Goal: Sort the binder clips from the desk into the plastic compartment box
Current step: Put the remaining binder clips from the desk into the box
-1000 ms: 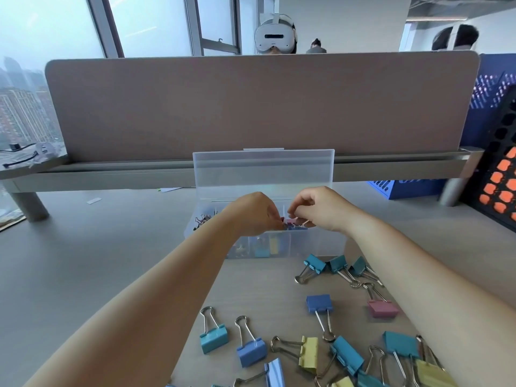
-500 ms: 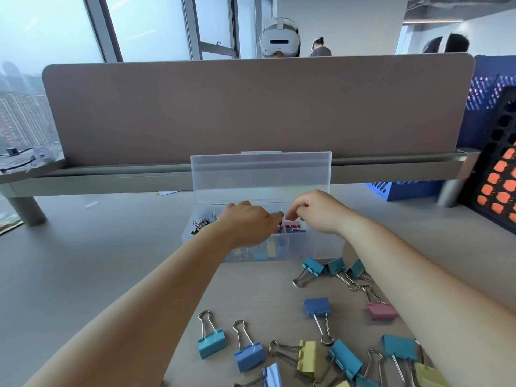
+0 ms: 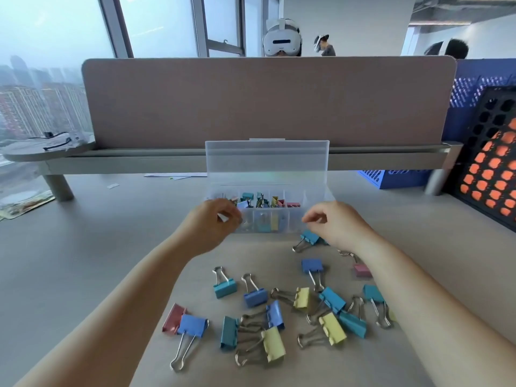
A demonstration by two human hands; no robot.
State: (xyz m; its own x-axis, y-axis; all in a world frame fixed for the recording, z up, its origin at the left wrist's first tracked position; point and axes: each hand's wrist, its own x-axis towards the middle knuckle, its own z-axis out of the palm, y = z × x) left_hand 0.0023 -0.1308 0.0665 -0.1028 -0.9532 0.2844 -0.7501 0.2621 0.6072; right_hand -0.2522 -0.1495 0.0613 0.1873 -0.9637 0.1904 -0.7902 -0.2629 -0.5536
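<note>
- Grey worktop (image 3: 83,247) in front of a desk divider (image 3: 268,101). The plastic compartment box (image 3: 290,229) stands open at centre, with sorted clips in its rear cells.
- At the box's left end, the left grip (image 3: 212,227) has its fingers curled, with a pale blue clip (image 3: 242,204) at their tips. I cannot tell whether it is pinched or let go.
- In front of the box's right half, the right grip (image 3: 335,224) is loosely curled and holds nothing.
- A teal clip (image 3: 311,237) lies just beside the right grip, close to the box's front wall. Its wire handles trail left and toward the person.
- Judgement: the right grip is the nearer one, so a short drop onto the clip's body should do.
- The other loose binder clips (image 3: 255,297) lie nearer the person.
</note>
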